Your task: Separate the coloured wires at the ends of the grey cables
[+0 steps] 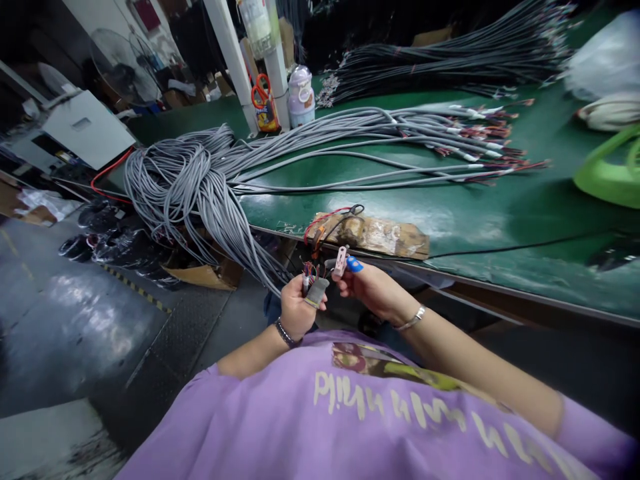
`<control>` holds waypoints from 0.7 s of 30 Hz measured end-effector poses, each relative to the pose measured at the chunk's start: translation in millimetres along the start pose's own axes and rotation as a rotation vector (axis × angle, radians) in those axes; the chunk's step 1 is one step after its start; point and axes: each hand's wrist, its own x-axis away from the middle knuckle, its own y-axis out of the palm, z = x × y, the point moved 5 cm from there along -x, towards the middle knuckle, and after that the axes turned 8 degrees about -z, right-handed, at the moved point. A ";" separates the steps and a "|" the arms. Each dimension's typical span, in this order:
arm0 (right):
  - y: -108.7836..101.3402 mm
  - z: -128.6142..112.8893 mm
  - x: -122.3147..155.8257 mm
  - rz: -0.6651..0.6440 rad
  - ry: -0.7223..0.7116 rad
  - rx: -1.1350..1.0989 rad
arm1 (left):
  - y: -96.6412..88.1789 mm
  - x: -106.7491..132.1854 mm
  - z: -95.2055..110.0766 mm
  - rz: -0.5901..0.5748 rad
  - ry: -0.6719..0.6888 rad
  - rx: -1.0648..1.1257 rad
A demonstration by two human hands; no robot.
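Note:
My left hand (297,308) is closed around the end of a grey cable, whose thin coloured wires (311,271) fan out above the fingers. A flat grey piece (317,292) sits against the same fingers; its kind is unclear. Just to the right, my right hand (367,288) pinches a small pale pink slotted tool (341,263). A blue cover (355,265) is on one of that hand's fingertips. Both hands are close together in front of the table edge. Beyond them lies a worn wooden board (390,237) with a brown lump and red and black leads on it.
A large bundle of grey cables (200,167) drapes over the green table (450,220). Black cables (440,67) lie at the back. Orange-handled scissors (261,91) and a lilac bottle (301,100) stand by a post. A bright green object (607,173) is at right.

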 end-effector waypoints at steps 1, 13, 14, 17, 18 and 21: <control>0.4 -3.6 -1.4 0.032 -0.046 0.058 | -0.2 -1.7 1.6 0.003 0.022 -0.029; -0.9 -0.7 -18.1 0.143 -0.023 -0.141 | 3.1 -5.6 12.8 -0.020 0.269 -0.439; -1.0 -0.2 -19.7 0.139 -0.022 -0.181 | 3.4 -4.9 12.1 -0.030 0.271 -0.452; -1.4 -1.4 -23.1 0.133 -0.078 -0.199 | 3.6 -3.2 8.9 -0.055 0.252 -0.470; -1.8 -2.0 -23.6 0.140 -0.099 -0.187 | 3.9 -2.8 8.1 -0.060 0.248 -0.477; -2.5 -2.4 -23.9 0.167 -0.136 -0.162 | 5.8 -2.2 7.3 -0.081 0.245 -0.502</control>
